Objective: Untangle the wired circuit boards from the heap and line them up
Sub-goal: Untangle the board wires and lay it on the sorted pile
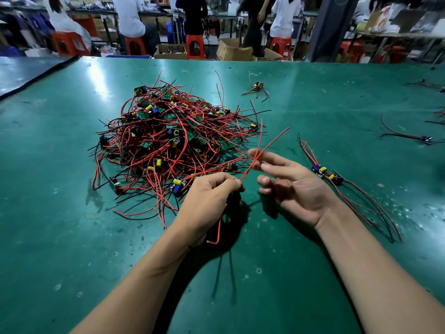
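A heap of small green circuit boards (168,133) with red and black wires lies on the green table (72,213), left of centre. My left hand (212,201) is curled around one wired board; its red wires (262,150) rise up and to the right from my fingers, and a red end hangs below my palm. The board itself is hidden inside my fist. My right hand (293,186) is palm up with loosely spread fingers, its fingertips touching those red wires. Two untangled boards (327,174) lie side by side right of my right hand, wires trailing toward me.
A single wired board (258,86) lies beyond the heap. Another (426,139) lies at the far right with more loose wires near the table's right edge. Past the far edge are red stools, cardboard boxes and several people at benches.
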Tool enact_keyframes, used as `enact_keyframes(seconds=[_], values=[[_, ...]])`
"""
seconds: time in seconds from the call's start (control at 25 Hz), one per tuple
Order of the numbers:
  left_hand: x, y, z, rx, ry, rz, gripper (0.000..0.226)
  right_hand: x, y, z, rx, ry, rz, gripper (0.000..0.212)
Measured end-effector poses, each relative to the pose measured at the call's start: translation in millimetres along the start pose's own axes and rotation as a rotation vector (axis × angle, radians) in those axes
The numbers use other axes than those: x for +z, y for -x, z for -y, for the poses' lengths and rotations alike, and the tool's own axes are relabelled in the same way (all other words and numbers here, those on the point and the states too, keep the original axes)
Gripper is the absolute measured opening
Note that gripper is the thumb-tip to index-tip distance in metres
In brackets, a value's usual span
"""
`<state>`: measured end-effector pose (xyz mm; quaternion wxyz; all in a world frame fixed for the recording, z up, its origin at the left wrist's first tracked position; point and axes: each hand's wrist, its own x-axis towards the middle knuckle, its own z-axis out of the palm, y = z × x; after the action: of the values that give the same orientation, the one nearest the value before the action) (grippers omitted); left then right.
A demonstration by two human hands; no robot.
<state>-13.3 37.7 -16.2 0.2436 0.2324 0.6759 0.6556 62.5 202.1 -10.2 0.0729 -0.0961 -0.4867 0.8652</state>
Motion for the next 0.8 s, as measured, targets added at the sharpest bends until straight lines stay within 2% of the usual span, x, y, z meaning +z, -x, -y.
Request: enact_keyframes(seconds=[0.16,0.36,0.56,0.8], values=[[-1,2,-1,-0.004,0.002,0.023,0.024,7,2,-8,0.034,0.202,0.003,0.022],[-1,3,2,0.036,-0.024,0.072,0.014,11,-1,-14,-0.067,0.347,-0.189,0.016],[-1,-1,2,0.035,-0.1,0.05,0.016,8,-7,-15,-0.142,0.341,-0.39,0.01],[3,-1,1,0.02,-0.084,0.06,0.017,-2,-13,-9,-0.26,0.25,-0.595,0.013]])
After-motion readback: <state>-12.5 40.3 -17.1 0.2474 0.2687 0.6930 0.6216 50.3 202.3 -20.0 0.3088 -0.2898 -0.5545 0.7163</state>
